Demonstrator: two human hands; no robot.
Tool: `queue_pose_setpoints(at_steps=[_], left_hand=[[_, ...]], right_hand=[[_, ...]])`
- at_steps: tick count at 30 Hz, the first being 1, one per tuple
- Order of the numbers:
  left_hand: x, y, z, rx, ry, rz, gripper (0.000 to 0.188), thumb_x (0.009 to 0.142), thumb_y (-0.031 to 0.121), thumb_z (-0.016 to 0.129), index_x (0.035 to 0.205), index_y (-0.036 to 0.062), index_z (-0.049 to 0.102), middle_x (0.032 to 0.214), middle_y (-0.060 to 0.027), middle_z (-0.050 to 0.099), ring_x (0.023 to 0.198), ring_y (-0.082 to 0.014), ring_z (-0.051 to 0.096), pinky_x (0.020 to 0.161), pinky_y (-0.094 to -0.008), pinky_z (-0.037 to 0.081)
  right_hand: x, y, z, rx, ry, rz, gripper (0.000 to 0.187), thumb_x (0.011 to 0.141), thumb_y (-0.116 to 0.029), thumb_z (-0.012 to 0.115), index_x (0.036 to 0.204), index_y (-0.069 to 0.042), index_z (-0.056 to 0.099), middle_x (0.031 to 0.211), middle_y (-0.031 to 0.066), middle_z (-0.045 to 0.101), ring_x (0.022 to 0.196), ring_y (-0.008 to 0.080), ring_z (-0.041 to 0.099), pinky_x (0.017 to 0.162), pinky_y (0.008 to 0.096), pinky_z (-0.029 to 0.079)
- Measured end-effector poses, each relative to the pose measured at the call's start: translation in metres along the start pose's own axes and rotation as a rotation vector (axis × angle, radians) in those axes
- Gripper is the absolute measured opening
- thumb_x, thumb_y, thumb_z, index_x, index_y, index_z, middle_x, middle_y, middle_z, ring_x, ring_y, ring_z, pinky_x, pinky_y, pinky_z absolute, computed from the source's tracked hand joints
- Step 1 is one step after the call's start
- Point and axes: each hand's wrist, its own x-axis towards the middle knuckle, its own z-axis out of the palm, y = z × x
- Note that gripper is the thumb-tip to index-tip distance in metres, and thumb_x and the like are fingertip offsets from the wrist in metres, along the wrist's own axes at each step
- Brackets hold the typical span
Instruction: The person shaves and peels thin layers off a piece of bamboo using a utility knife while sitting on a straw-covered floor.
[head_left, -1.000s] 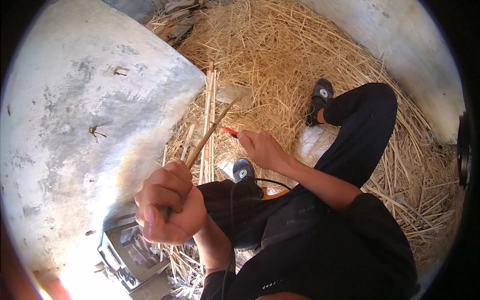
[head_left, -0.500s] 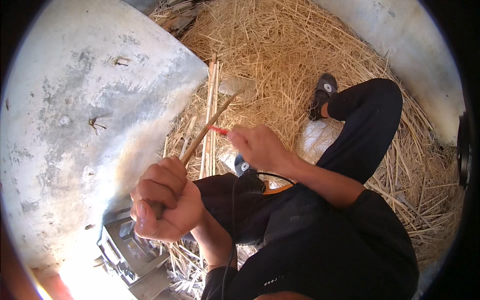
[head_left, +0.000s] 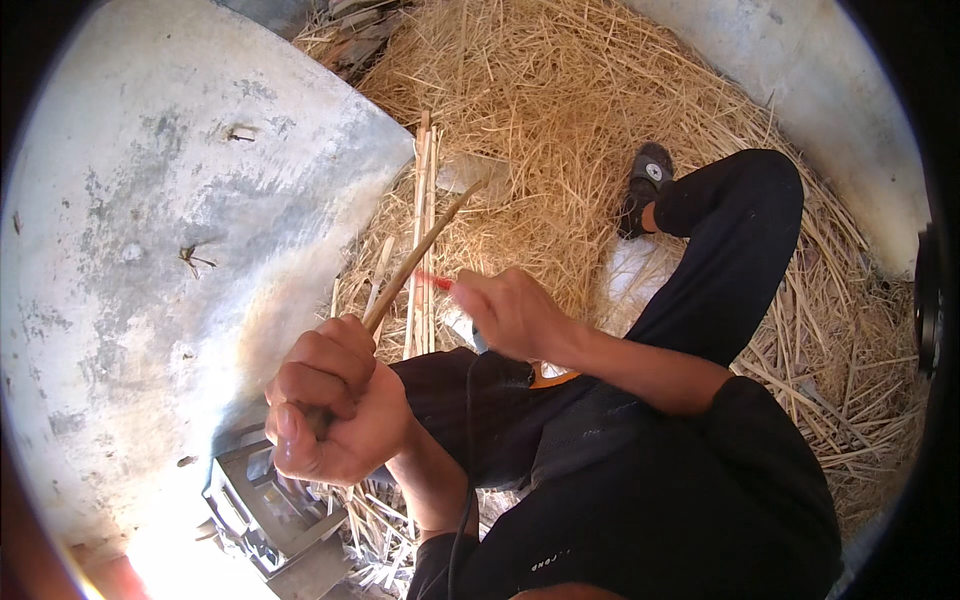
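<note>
Closed in a fist, my left hand [head_left: 335,405] grips a brown wooden stick [head_left: 422,250], whose tapered end points up and away to the right. To the right of the stick is my right hand [head_left: 515,315], its fingers pinched around a thin red object [head_left: 438,282]. That red object reaches toward the middle of the stick, but blur hides its kind and whether it touches the wood. Beneath my right hand, an orange thing [head_left: 550,374] lies partly hidden by my dark trousers.
Straw [head_left: 560,130] covers the floor. Several long pale strips [head_left: 423,220] lie beyond my left hand. A whitewashed, stained wall [head_left: 150,200] rises on the left. A grey metal frame [head_left: 290,520] stands at lower left, and a black cable [head_left: 469,430] runs over my leg.
My right hand has moved slightly down and to the right with the red object, drawing away from the stick. My left hand keeps its grip almost unmoved.
</note>
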Motion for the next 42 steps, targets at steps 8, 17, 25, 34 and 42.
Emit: queue_pose_setpoints(at_steps=[8,17,25,34,42], left_hand=[[0.001,0.0,-0.004,0.001,0.01,0.009,0.038,0.081,0.031,0.038,0.05,0.0109,0.029,0.045,-0.0013,0.024,0.041,-0.0099,0.016,0.042,-0.0272,0.015],[0.003,0.002,-0.004,0.004,-0.016,0.002,0.039,0.082,0.032,0.038,0.05,0.0116,0.028,0.045,-0.0002,0.022,0.041,-0.0094,0.015,0.043,-0.0266,0.014],[0.002,-0.003,-0.005,-0.079,-0.002,0.025,0.039,0.083,0.028,0.038,0.049,0.0084,0.033,0.043,-0.0036,0.029,0.039,-0.0108,0.019,0.041,-0.0279,0.017],[0.002,0.001,-0.004,0.004,-0.056,-0.022,0.038,0.081,0.032,0.039,0.051,0.0116,0.028,0.046,-0.0006,0.023,0.042,-0.0102,0.017,0.043,-0.0276,0.015],[0.003,0.0,-0.009,-0.054,0.001,0.016,0.036,0.082,0.026,0.036,0.05,0.009,0.031,0.044,-0.0027,0.026,0.039,-0.0102,0.02,0.04,-0.0283,0.018]], right_hand=[[0.014,-0.008,-0.012,0.032,0.012,-0.041,0.037,0.096,-0.03,0.039,0.081,-0.001,0.056,0.057,0.0214,0.053,0.052,0.0406,0.053,0.049,0.0448,0.039],[0.021,0.065,0.009,-0.175,0.031,0.185,0.04,0.096,-0.031,0.038,0.078,0.0,0.054,0.054,0.0181,0.052,0.049,0.038,0.052,0.05,0.0448,0.041],[0.029,0.08,0.021,-0.259,0.082,0.182,0.045,0.097,-0.036,0.035,0.077,0.0,0.054,0.055,0.0202,0.051,0.052,0.0367,0.052,0.055,0.0479,0.041],[0.028,0.05,0.021,-0.27,0.069,0.028,0.044,0.097,-0.037,0.035,0.081,-0.001,0.054,0.054,0.0195,0.053,0.052,0.0374,0.056,0.051,0.0481,0.044],[0.042,0.09,0.022,0.603,-0.116,0.545,0.056,0.096,-0.051,0.031,0.078,-0.002,0.054,0.053,0.0093,0.048,0.044,0.0238,0.046,0.044,0.0385,0.037]])
